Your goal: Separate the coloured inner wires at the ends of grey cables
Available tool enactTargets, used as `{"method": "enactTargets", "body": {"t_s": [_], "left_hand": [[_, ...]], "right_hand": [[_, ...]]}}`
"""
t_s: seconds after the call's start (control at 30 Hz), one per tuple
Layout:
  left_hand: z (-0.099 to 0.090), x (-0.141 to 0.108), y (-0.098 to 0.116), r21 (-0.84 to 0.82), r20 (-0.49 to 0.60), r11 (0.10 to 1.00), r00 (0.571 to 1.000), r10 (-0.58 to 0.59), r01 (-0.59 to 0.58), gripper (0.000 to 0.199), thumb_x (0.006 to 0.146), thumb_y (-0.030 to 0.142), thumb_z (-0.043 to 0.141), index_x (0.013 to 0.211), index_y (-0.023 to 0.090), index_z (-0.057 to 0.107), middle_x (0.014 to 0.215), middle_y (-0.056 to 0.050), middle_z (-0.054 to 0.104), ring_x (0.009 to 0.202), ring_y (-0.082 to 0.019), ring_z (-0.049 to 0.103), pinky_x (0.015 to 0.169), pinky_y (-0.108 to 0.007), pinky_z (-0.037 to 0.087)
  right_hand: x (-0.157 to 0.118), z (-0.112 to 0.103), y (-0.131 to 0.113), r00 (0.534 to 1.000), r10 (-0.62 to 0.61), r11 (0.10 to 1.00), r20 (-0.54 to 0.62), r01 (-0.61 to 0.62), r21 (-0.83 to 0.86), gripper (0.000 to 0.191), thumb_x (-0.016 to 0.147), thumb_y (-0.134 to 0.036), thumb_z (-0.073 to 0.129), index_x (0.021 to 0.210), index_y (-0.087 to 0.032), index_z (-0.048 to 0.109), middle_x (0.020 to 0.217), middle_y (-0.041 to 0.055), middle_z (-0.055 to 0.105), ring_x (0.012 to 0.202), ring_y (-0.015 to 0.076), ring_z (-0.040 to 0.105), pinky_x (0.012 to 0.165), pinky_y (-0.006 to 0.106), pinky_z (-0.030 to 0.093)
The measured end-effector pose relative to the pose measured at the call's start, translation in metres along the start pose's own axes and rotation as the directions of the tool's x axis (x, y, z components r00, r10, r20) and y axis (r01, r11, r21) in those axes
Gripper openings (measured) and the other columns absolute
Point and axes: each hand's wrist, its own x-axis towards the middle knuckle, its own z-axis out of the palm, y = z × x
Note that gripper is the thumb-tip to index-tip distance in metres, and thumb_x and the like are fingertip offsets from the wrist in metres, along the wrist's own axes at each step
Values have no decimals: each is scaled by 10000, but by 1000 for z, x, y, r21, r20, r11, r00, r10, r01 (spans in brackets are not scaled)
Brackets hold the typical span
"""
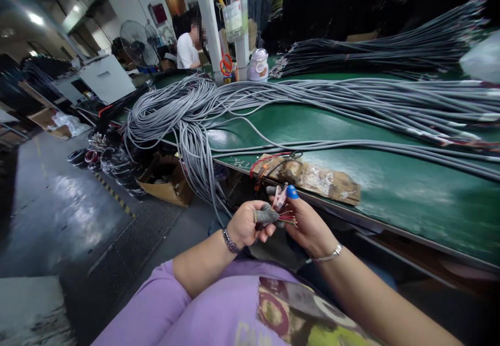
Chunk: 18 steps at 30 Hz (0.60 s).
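Note:
My left hand [248, 225], with grey finger covers, is closed around the end of a cable. Several thin coloured wires [288, 219], red and green among them, fan out from its fingertips to the right. My right hand [308, 224], with blue wrapping on the thumb, pinches a small pale-pink clip-like piece [280, 198] just above those wires. Its exact kind is not clear. Both hands meet in front of my body, close to the table edge, and most of the held cable is hidden by the fingers.
Long grey cables [312, 93] lie across the green table [367, 171], and a bundle hangs over its edge. A taped cardboard-covered block [324, 179] sits at the near edge. Black cables [375, 57], a lilac container [258, 65] and a co-worker [187, 51] are further back. A carton [167, 187] stands on the floor.

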Motion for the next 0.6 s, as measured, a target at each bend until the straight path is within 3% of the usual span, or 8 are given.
{"method": "enactTargets", "body": {"t_s": [0.33,0.6], "left_hand": [[2,7,-6,36,18,998,999,-48,47,416,550,472,762,661,134,545,437,13,545,268,-63,397,279,-175,226],[1,-6,-7,-8,-3,1000,1000,-14,14,400,553,451,772,644,148,527,430,17,554,261,-69,402,262,-168,243]], "right_hand": [[2,1,-1,998,69,993,-10,-68,93,370,682,-570,710,721,-203,686,631,19,638,555,165,567,559,297,458],[-1,-3,-3,990,84,978,113,-103,180,373,689,-577,702,719,-207,663,647,-5,609,546,123,531,531,249,446]]}}
